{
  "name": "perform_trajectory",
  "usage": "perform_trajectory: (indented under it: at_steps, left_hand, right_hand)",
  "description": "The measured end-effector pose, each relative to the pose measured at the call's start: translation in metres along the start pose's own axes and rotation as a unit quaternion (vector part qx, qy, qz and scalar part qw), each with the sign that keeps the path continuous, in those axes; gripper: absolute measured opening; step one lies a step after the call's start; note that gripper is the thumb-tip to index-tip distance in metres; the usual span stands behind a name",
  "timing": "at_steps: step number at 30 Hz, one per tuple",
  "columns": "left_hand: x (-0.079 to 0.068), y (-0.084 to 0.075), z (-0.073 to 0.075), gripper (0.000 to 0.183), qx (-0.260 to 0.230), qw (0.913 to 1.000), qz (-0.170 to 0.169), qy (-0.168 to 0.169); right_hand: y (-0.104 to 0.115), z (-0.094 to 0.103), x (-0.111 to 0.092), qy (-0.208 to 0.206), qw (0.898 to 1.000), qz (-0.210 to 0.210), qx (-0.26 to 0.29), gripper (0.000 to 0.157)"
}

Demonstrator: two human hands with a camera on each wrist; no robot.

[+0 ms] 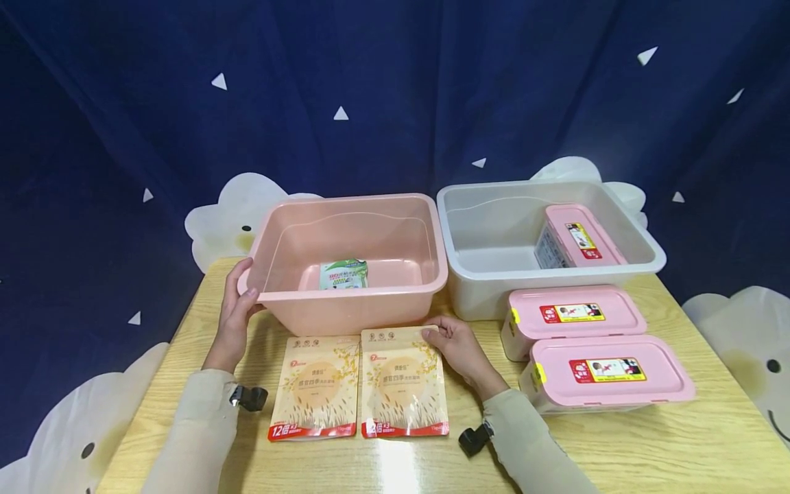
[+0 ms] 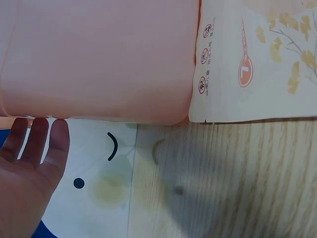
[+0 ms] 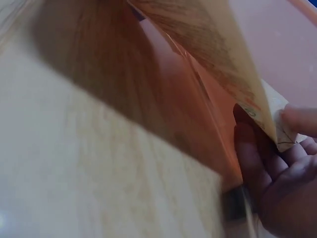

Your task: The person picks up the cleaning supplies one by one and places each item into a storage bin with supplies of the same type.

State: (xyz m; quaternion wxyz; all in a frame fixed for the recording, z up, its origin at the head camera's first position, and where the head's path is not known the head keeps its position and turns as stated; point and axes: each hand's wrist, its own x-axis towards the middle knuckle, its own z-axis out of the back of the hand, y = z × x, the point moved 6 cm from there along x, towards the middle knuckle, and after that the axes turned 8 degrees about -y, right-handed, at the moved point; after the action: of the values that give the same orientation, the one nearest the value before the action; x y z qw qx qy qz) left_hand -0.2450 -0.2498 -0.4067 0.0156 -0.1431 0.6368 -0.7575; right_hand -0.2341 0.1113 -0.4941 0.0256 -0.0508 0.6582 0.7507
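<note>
A pale pink plastic basin [image 1: 345, 312] stands at the table's far side, with a green-and-white packet [image 1: 343, 274] lying inside it. My left hand [image 1: 233, 319] holds the basin's front left corner, thumb at the front rim and fingers along the left side. In the left wrist view those fingers [image 2: 58, 144] reach up to its edge. Two cream pouches with red bottom bands lie before the basin. On the right pouch [image 1: 404, 384], my right hand [image 1: 459, 346] pinches the top right corner between thumb and fingers. The left pouch [image 1: 316, 387] lies flat beside it.
Right of the pink basin stands a grey-white basin [image 1: 487, 302] with a pink-lidded box [image 1: 583, 237] inside. Two more pink-lidded boxes, a rear one [image 1: 577, 312] and a front one [image 1: 611, 370], sit on the table's right. A dark blue curtain [image 1: 382, 82] hangs behind.
</note>
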Motion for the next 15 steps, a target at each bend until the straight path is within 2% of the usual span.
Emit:
perform_trajectory:
  at_steps: [8, 12, 15]
  left_hand:
    - [-0.0003, -0.0013, 0.0010, 0.051, 0.000, 1.0000, 0.002, -0.006]
    - [-0.0009, -0.0009, 0.0011, 0.051, 0.002, 1.0000, 0.005, 0.000]
    - [-0.0003, -0.0011, 0.0006, 0.051, 0.011, 0.9999, 0.003, 0.003]
  right_hand:
    - [-0.0004, 0.0021, 0.0017, -0.005, 1.000, -0.002, 0.001, 0.023]
    - [-0.0033, 0.0025, -0.0001, -0.002, 1.000, -0.018, 0.016, 0.022]
    - [-0.0021, 0.0033, -0.0006, -0.003, 1.000, -0.013, 0.024, 0.024]
